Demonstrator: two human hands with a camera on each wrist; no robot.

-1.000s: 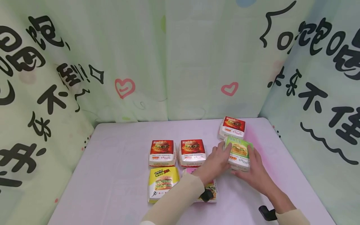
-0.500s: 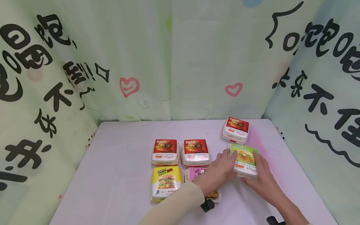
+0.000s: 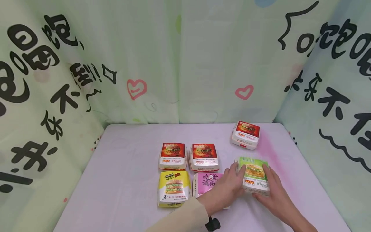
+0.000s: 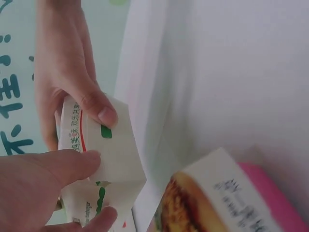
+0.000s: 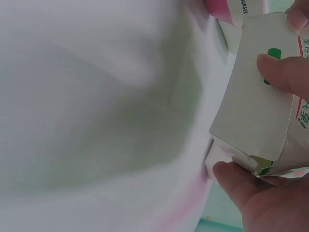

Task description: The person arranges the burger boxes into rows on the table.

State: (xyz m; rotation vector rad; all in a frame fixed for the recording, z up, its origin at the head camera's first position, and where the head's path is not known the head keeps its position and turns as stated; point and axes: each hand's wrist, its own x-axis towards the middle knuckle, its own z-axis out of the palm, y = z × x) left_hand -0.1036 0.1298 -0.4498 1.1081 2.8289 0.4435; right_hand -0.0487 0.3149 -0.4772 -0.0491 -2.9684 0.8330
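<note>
Both hands hold a green and white burger box (image 3: 255,176) above the right part of the table, its printed top facing up. My left hand (image 3: 227,190) grips its left side and my right hand (image 3: 276,196) its right side. In the left wrist view, the box's plain white underside (image 4: 118,145) shows with thumbs pressed on it. A pink burger box (image 3: 206,183) is partly hidden behind my left hand and forearm. Beyond the held box sits a red and white burger box (image 3: 245,135), slightly turned.
Two more red-topped burger boxes, a left one (image 3: 173,157) and a right one (image 3: 204,158), stand side by side mid-table. A yellow burger box (image 3: 174,189) lies in front of the left one. Printed curtains (image 3: 211,64) enclose the table's (image 3: 130,154) back and sides.
Both hands have drawn the green box a little toward the person, widening its gap from the red box behind. The whole head view has shifted, moving the scene slightly right.
</note>
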